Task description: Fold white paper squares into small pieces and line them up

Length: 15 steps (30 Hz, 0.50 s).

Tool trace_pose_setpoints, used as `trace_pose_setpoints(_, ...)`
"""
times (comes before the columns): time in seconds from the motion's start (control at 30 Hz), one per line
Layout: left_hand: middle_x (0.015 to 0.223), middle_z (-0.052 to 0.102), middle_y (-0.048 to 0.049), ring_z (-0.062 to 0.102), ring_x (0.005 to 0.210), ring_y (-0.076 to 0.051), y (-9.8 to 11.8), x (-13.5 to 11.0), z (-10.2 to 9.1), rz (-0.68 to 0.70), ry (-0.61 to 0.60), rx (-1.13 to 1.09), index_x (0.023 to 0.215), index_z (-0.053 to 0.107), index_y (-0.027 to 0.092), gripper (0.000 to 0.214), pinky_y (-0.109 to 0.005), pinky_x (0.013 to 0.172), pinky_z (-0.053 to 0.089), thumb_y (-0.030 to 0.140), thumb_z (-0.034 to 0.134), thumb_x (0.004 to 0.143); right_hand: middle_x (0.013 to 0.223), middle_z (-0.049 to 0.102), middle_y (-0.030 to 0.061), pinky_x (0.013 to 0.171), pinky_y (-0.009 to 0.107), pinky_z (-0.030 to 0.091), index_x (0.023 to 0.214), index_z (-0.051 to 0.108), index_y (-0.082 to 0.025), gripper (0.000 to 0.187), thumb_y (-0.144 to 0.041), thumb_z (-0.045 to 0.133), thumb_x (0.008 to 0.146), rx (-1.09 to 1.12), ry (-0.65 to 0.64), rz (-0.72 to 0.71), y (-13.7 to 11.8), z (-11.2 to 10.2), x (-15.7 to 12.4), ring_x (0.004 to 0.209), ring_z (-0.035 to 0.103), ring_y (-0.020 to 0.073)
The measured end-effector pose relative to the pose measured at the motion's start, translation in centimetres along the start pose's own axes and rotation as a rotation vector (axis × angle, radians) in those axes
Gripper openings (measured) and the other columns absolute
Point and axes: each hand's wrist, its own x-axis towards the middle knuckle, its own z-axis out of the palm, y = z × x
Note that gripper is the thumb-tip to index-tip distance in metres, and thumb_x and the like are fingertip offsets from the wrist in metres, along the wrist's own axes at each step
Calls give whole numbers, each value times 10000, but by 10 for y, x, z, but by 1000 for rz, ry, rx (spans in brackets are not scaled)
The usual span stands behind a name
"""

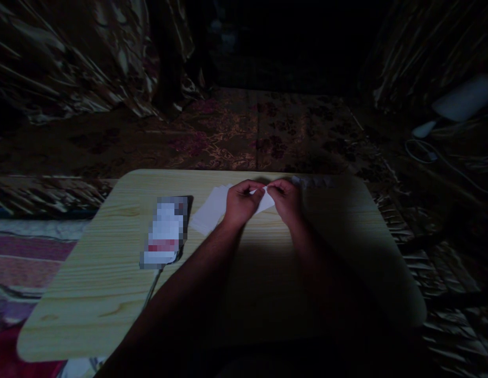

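Note:
Both hands meet near the far edge of a light wooden table [110,294]. My left hand [242,202] pinches the top of a small white sheet of paper [265,200]. On the same sheet's upper edge, my right hand [285,198] is closed too, its fingertips almost touching the left ones. A trace of red shows at the fingertips, too small to name. Left of my left hand lies a fanned stack of white paper sheets [210,210], partly hidden by that hand. Some small pale, clear-looking items [312,181] sit just beyond my right hand.
A phone-like device [165,231], its screen blurred out, lies on the table's left with a cable [152,289] running toward me. Dark patterned fabric [236,131] lies behind the table. A white lamp-like object [464,100] with a cord stands at the far right.

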Motion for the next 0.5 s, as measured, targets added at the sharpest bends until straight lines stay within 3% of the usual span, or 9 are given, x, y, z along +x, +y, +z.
trace_pose_setpoints(0.37,784,742,-34,638,668,-144,3,-1,2,-5,-18,-9,822,754,191,134,-263,629,496,293,758,736,640,611,-16,581,266,421,737,666,-186,124,-301,624,720,-19,-15,-4,1,-1,-1,612,528,136)
trace_pose_setpoints(0.5,727,702,-15,581,590,-117,0,-1,1,-9,-33,-5,897,755,189,183,-241,563,449,283,750,740,621,602,-19,575,264,415,716,655,-185,107,-285,617,710,-27,-5,-7,2,0,0,598,523,133)
